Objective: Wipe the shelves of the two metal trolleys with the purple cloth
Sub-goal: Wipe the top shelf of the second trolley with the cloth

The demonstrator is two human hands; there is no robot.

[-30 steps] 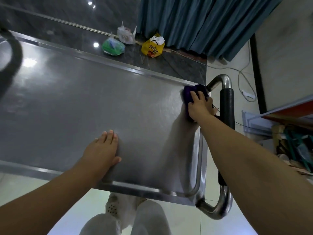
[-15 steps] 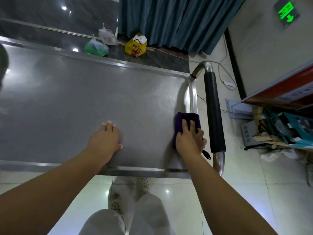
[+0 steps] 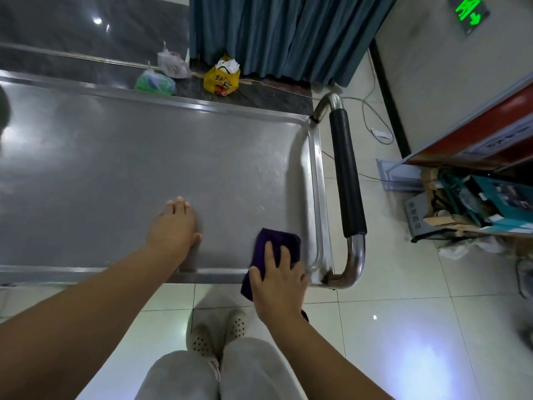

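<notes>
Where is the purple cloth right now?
Head view: the purple cloth sits at the near right corner of the trolley's top shelf, overhanging its front rim, pressed under the right hand, just left of the black-padded handle.

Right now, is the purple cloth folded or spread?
Folded: the purple cloth is a compact thick pad under the right hand, overhanging the shelf.
</notes>
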